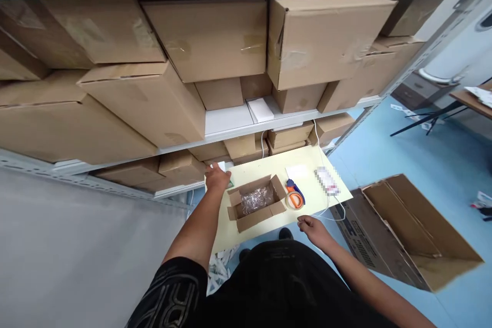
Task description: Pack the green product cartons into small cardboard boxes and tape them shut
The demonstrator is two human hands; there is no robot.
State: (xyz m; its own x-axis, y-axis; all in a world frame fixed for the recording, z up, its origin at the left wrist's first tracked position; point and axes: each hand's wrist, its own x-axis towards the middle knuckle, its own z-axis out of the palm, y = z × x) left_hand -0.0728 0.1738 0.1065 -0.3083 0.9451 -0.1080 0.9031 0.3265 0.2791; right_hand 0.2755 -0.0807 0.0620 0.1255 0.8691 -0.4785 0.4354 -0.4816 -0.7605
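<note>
My left hand [218,177] is at the far left end of the pale yellow table [225,230], fingers closed over a small white item [222,165] with a bit of green showing below the thumb; most of it is hidden. Just right of it stands an open cardboard box [251,222], flaps spread, with clear bubble wrap [255,200] inside. My right hand [314,229] hangs by the table's near edge, fingers curled, nothing visible in them. Closest to it is a roll of tape [294,201] with an orange and blue tape dispenser [292,187].
Shelves packed with cardboard boxes [207,36] rise behind the table. A white sheet [295,171] and a blurred white device [326,180] with cables lie on the tabletop. A large open carton [418,225] sits on the blue floor at right. Paper scraps [219,271] lie below the table.
</note>
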